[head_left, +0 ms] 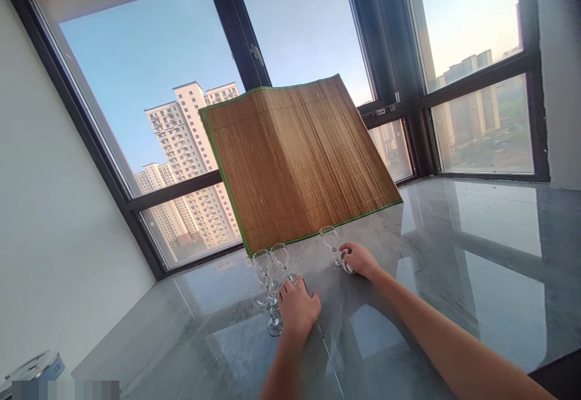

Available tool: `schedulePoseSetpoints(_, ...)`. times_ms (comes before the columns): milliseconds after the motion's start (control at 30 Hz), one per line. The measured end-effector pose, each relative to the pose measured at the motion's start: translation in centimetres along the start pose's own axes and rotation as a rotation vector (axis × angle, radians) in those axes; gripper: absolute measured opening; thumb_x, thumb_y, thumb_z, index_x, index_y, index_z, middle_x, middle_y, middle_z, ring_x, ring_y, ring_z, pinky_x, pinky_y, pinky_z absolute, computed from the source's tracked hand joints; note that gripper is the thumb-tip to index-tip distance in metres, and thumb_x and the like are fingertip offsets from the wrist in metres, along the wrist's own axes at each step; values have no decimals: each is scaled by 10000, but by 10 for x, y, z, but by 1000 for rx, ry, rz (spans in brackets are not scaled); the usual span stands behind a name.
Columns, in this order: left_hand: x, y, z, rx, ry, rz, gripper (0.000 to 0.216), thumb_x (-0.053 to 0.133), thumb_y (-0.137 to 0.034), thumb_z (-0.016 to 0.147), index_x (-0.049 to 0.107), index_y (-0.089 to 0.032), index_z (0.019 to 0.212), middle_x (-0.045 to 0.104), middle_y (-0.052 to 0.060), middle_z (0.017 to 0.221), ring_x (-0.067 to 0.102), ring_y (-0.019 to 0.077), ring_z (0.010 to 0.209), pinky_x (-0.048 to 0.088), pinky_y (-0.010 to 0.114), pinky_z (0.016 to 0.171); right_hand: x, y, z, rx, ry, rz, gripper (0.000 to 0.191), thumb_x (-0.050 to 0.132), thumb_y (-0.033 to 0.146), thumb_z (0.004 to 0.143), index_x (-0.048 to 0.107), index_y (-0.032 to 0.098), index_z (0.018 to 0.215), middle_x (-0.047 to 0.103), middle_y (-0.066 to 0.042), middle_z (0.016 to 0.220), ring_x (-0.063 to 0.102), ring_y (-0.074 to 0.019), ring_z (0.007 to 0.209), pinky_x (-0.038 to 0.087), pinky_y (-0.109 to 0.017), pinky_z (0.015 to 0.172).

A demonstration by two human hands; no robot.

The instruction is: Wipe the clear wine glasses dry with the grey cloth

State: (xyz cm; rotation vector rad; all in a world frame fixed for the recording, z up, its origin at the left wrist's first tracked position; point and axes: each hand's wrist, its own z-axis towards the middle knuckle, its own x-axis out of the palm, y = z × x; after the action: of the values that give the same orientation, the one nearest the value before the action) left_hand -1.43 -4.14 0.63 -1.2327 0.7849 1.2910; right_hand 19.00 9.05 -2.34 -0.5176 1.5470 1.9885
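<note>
Several clear stemmed glasses (261,262) stand close together on the grey stone-look surface, left of centre. My left hand (299,308) is beside the cluster, its fingers at the nearest glasses and its thumb spread out to the right. It partly hides their lower parts. Farther right, one stemmed glass (329,241) stands upright on its own. Just beside it, the fingers of my right hand (361,259) close around a small round glassy thing (348,263). Its exact kind is hard to make out.
Behind the glasses a brown bamboo mat (299,158) with green edging leans against the dark window frame (236,25). At the lower left is a silvery-topped container (39,367). The glossy surface (454,255) reflects the windows, and a white wall (54,194) borders it.
</note>
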Motion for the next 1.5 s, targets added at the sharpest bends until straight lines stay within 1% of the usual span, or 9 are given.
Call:
schedulePoseSetpoints(133,-3,-7,-4,214,45,-165,410,481,-331,854,633,-162,1196,599,139,1227,552,259,1161,402,362,1027,8,8,-2,-106,117,1,422,518,71,695,744,197,1029,742,-78,1032,654,-205,956,435,-241,787)
schedulePoseSetpoints(267,2,-8,-1,362,92,-301,439,490,-297,848,614,-188,1254,480,123,1417,448,245,1311,334,333,1108,16,17,-11,-207,201,28,390,500,101,728,760,201,1001,745,-72,1065,652,-212,1007,439,-246,835)
schedulePoseSetpoints(567,16,-5,8,291,178,-532,567,356,-282,919,412,-158,1469,267,108,1590,216,238,1472,182,363,1208,28,34,-27,-473,507,259,498,428,102,715,742,161,1096,754,-47,1036,663,-181,929,469,-242,806)
schedulePoseSetpoints(700,21,-2,14,254,215,-545,600,368,-279,912,362,-108,1487,204,110,1614,161,210,1491,154,332,1215,27,37,-25,-367,437,229,477,442,85,708,748,144,1071,756,-57,1022,668,-178,928,471,-240,812)
schedulePoseSetpoints(800,22,-2,18,287,239,-469,583,334,-268,917,395,-84,1467,285,115,1587,211,199,1477,169,309,1209,26,36,-23,-304,377,148,425,463,97,755,736,156,1076,754,-52,1015,672,-164,917,471,-222,795)
schedulePoseSetpoints(933,15,-5,14,340,209,-302,579,332,-221,893,426,-91,1450,391,107,1533,315,177,1431,232,250,1176,20,29,-21,-231,221,73,452,437,117,826,639,151,1228,718,-93,1107,641,-184,1020,441,-254,868)
schedulePoseSetpoints(1067,4,-11,-2,245,170,-188,603,390,-232,861,428,-75,1442,402,160,1510,416,250,1362,307,326,1139,12,22,-24,-209,113,-124,509,402,154,877,513,190,1372,692,-104,1175,628,-212,1060,426,-288,852)
schedulePoseSetpoints(1300,-2,-15,-15,127,148,-139,570,412,-273,854,485,-69,1381,446,208,1451,468,313,1299,360,389,1079,8,27,-32,-279,157,-328,642,382,195,895,274,223,1527,702,-115,1110,646,-229,971,399,-291,737)
schedulePoseSetpoints(1500,-6,-5,-14,2,96,-62,534,435,-280,843,529,-56,1319,481,231,1403,490,347,1257,358,442,1063,5,36,-37,-290,202,-336,651,418,361,919,260,208,1532,691,-135,1085,609,-268,1047,396,-317,763)
